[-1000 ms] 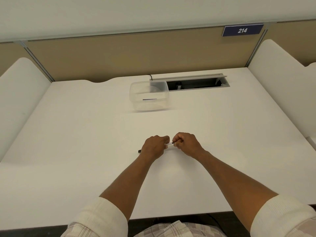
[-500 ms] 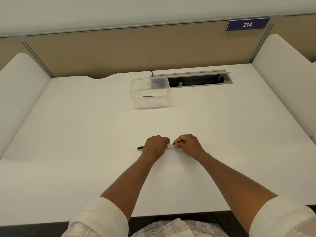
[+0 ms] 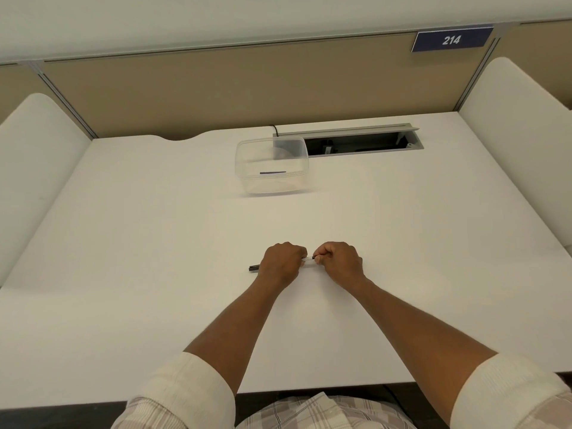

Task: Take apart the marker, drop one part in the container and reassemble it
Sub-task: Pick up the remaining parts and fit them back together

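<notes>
Head view: both hands, left hand (image 3: 283,261) and right hand (image 3: 339,261), fingers gripping the marker (image 3: 253,268); you handle something light, stiff, slick; hold near the ends.

One slim black-and-white marker (image 3: 308,258), one clear plastic rectangular container (image 3: 271,165) holding one dark thin part (image 3: 273,173), one blue "214" sign (image 3: 451,40), two hands.
</notes>
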Demonstrator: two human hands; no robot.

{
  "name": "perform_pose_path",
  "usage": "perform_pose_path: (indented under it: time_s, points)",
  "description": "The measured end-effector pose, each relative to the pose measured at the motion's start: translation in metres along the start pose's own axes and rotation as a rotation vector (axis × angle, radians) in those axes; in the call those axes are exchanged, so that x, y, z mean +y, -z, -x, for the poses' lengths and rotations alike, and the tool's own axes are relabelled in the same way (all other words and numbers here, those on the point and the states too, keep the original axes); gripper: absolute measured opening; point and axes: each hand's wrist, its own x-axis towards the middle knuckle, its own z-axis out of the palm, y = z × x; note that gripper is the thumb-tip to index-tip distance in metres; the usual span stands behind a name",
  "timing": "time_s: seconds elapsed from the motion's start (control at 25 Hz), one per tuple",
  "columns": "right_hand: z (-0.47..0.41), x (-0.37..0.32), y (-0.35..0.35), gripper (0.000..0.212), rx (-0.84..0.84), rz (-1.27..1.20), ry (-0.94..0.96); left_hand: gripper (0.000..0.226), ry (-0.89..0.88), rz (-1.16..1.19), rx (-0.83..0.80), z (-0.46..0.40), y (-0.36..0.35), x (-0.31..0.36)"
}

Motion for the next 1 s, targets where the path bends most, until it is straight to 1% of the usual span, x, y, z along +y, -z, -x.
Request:
perform_pose_path:
  time_s: [0.12,0.28,0.4,0.52,0.64,0.76,0.88,1.0]
  points:
    - [0.0,-0.001,-0.003,0.014,0.004,0.017,0.008,0.019,0.006,0.007,-0.003,0.0,-0.001,0.0]
    - [-0.004,0.004,-0.002,0.016,-0.061,0.004,0.055,0.018,0.0,0.021,-0.013,-0.002,0.001,-0.002]
    - [-0.004,0.009,0.001,0.012,-0.083,0.012,0.121,0.024,-0.021,0.022,-0.035,-0.003,0.003,-0.003]
    - [-0.004,0.009,0.004,0.005,-0.087,0.109,0.193,0.029,-0.024,0.037,-0.054,-0.006,0.006,-0.006]
    - [-0.01,0.005,0.008,0.009,-0.094,0.258,0.258,0.025,-0.032,0.033,-0.06,-0.008,0.007,-0.006]
    - [-0.012,0.002,0.007,0.017,-0.102,0.35,0.254,0.023,-0.03,0.04,-0.059,-0.008,0.004,-0.007]
    - [-0.014,0.003,0.004,0.021,-0.12,0.296,0.22,0.021,-0.034,0.042,-0.047,-0.008,0.002,-0.009]
    - [-0.017,0.002,0.004,0.02,-0.126,0.288,0.204,0.022,-0.036,0.046,-0.018,-0.007,-0.001,-0.011]
